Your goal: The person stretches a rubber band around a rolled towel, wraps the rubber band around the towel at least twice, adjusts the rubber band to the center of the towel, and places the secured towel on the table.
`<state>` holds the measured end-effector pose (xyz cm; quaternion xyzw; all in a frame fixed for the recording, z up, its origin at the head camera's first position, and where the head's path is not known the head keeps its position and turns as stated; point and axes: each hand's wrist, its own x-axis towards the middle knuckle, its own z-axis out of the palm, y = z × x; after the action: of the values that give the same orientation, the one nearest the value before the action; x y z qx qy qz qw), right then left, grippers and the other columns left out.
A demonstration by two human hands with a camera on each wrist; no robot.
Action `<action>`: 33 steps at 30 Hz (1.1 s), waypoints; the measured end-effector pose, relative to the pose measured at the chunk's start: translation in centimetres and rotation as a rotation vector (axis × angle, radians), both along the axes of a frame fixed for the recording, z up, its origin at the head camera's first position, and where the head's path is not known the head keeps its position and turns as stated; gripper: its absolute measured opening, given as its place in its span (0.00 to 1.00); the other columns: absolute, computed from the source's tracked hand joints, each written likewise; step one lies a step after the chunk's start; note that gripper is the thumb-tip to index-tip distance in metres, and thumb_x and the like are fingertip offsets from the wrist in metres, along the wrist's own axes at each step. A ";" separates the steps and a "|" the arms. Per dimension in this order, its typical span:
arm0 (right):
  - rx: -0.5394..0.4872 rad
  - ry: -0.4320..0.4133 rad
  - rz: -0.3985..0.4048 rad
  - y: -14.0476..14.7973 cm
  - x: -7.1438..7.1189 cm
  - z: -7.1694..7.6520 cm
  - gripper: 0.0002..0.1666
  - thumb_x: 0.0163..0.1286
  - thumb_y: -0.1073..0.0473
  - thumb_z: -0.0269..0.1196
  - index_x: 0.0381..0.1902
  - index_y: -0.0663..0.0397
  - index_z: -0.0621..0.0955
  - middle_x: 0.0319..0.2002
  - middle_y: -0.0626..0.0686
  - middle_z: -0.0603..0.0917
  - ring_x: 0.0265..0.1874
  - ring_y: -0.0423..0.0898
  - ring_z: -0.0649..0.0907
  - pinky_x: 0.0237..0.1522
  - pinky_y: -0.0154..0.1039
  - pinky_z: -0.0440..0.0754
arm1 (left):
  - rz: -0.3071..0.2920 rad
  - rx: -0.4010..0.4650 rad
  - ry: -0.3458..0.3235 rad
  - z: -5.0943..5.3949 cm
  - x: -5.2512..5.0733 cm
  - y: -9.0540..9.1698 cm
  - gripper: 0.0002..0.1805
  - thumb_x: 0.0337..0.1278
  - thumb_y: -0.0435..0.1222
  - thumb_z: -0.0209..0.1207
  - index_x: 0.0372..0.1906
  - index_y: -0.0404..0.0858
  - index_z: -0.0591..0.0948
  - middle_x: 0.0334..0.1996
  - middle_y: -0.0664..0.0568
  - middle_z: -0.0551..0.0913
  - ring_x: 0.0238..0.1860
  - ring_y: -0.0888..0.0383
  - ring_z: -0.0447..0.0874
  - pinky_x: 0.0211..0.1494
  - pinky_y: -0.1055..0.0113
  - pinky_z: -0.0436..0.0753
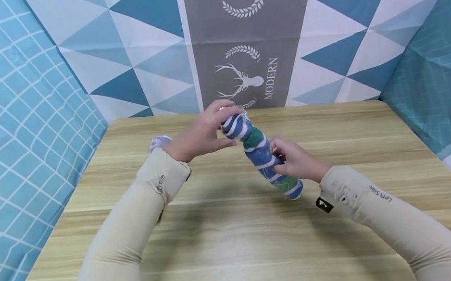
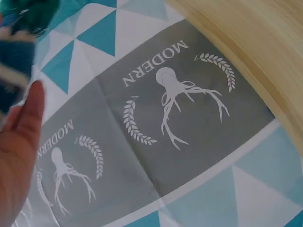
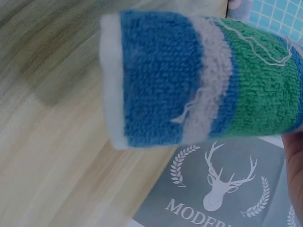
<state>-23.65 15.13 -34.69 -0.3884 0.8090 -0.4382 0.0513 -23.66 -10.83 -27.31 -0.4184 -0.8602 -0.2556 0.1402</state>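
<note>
A rolled striped towel point(image 1: 260, 155) in blue, green and white terry cloth slants in the air over the table, with a narrowed spot near its upper end. My left hand point(image 1: 208, 131) holds that upper end, fingers over its top and thumb below. Lower down, on the right side, my right hand point(image 1: 296, 161) grips the roll between thumb and curled fingers. Loose threads hang from the cloth. Close up in the right wrist view, the towel point(image 3: 161, 78) shows a white hem at its end. The left wrist view catches only part of the left hand point(image 2: 21, 151) beside the towel.
A small lavender patterned thing point(image 1: 160, 142) lies on the wooden table point(image 1: 234, 255) behind my left wrist, partly hidden by it. Printed cloth hangs behind the table point(image 1: 153, 34), with blue checked cloth point(image 1: 8, 119) along the left side and teal cloth point(image 1: 450, 63) at the right.
</note>
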 end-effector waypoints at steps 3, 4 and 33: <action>-0.018 -0.070 0.045 0.2 0.0 0.1 0.16 0.55 0.83 0.56 0.37 0.66 0.67 0.44 0.68 0.75 0.43 0.63 0.81 0.41 0.52 0.82 | -0.065 -0.020 0.177 -0.3 -0.2 0.0 0.31 0.42 0.29 0.72 0.57 0.36 0.76 0.58 0.35 0.70 0.55 0.43 0.75 0.56 0.56 0.77; -0.020 -0.087 0.054 0.2 -0.1 0.1 0.16 0.55 0.84 0.56 0.38 0.67 0.67 0.44 0.68 0.75 0.42 0.63 0.81 0.41 0.52 0.82 | -0.083 -0.031 0.230 -0.4 -0.3 0.0 0.31 0.41 0.29 0.73 0.56 0.37 0.77 0.56 0.35 0.72 0.54 0.43 0.76 0.55 0.56 0.78; -0.058 0.787 -0.013 -1.2 -1.3 3.2 0.09 0.54 0.74 0.68 0.35 0.64 0.85 0.34 0.58 0.86 0.34 0.52 0.85 0.37 0.47 0.82 | -0.230 -0.131 0.525 -0.7 -0.5 0.9 0.11 0.47 0.25 0.68 0.37 0.39 0.83 0.34 0.45 0.78 0.34 0.50 0.78 0.42 0.61 0.81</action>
<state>-25.00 13.97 -31.46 -0.5231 0.7564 -0.2787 -0.2765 -24.11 -9.90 -27.96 -0.5733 -0.7561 -0.0966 0.3006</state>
